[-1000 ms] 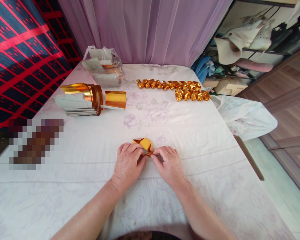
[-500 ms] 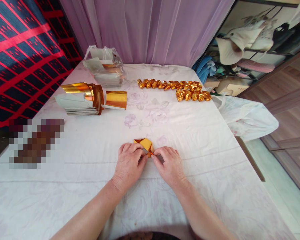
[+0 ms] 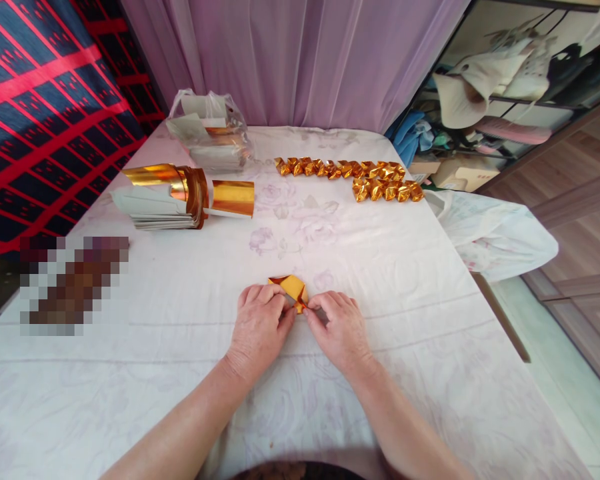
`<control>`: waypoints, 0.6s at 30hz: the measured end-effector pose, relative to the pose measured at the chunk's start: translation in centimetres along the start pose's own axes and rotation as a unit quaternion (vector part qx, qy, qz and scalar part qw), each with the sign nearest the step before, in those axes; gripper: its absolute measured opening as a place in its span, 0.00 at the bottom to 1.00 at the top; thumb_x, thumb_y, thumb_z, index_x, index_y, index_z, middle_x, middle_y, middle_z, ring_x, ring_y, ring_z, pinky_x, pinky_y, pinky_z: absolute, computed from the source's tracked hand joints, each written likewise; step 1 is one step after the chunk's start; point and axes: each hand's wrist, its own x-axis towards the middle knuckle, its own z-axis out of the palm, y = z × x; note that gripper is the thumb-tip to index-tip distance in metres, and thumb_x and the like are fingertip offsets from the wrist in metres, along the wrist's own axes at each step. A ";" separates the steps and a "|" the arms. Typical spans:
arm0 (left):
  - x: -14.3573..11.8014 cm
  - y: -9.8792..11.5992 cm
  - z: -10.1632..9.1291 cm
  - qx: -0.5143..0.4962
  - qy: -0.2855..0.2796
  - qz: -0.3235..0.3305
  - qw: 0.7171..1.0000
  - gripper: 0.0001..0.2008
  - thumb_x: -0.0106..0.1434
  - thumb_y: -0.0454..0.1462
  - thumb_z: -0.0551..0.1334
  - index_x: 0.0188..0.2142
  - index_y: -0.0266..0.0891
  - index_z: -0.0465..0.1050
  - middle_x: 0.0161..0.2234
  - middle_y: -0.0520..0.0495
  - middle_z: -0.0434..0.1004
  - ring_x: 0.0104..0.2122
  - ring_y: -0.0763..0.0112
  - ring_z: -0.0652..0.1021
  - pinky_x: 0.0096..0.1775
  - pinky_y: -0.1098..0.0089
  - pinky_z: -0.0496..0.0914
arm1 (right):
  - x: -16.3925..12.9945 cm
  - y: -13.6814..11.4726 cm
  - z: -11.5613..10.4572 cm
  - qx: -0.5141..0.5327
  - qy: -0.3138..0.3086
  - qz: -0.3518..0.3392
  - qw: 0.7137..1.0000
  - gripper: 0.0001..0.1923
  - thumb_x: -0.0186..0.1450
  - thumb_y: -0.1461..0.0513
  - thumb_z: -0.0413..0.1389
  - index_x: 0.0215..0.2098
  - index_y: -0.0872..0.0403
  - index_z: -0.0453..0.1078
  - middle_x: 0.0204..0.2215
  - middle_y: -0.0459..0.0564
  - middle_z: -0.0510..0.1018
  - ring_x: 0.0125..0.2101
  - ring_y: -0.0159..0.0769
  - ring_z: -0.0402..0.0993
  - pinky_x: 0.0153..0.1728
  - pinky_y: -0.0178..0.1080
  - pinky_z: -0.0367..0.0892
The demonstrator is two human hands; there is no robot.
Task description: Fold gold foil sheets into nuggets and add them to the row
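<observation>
A partly folded piece of gold foil paper [image 3: 294, 287] lies on the tablecloth between my hands. My left hand [image 3: 263, 320] is closed over its left and near side, thumb and fingers pinching the near edge. On the near right corner, my right hand [image 3: 339, 325] pinches the paper between thumb and forefinger. Its upper face is smooth gold with creased flaps; part of the near side is hidden under my fingers. Farther back on the right, folded gold paper ingots [image 3: 340, 169] stand in a long row, with a shorter row of ingots [image 3: 387, 191] in front.
At the back left are a stack of gold and white paper sheets [image 3: 165, 213], a loose gold sheet [image 3: 233, 197] and a clear plastic bag of paper [image 3: 210, 137]. A blurred-out patch [image 3: 75, 283] covers something at left. A white plastic bag [image 3: 500, 230] hangs past the right edge.
My hands stay in nearly the same place. The near corner of the gold paper shifts slightly under my fingertips.
</observation>
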 end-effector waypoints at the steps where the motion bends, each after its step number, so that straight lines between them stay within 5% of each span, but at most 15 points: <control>1: 0.0 0.0 0.0 -0.001 0.000 -0.001 1.000 0.07 0.64 0.35 0.62 0.28 0.41 0.71 0.40 0.47 0.76 0.41 0.60 0.72 0.47 0.55 0.65 | 0.0 0.0 0.0 0.004 -0.001 0.000 1.000 0.04 0.64 0.64 0.55 0.31 0.50 0.68 0.30 0.46 0.77 0.33 0.39 0.71 0.35 0.40 0.56; 18: -0.4 -0.8 -0.3 -0.040 -0.021 0.008 0.999 0.04 0.62 0.36 0.64 0.31 0.44 0.77 0.42 0.49 0.76 0.44 0.62 0.71 0.50 0.54 0.64 | -0.3 0.9 -0.6 0.081 -0.023 -0.028 0.996 0.09 0.62 0.69 0.51 0.35 0.50 0.70 0.33 0.47 0.78 0.36 0.39 0.72 0.38 0.41 0.60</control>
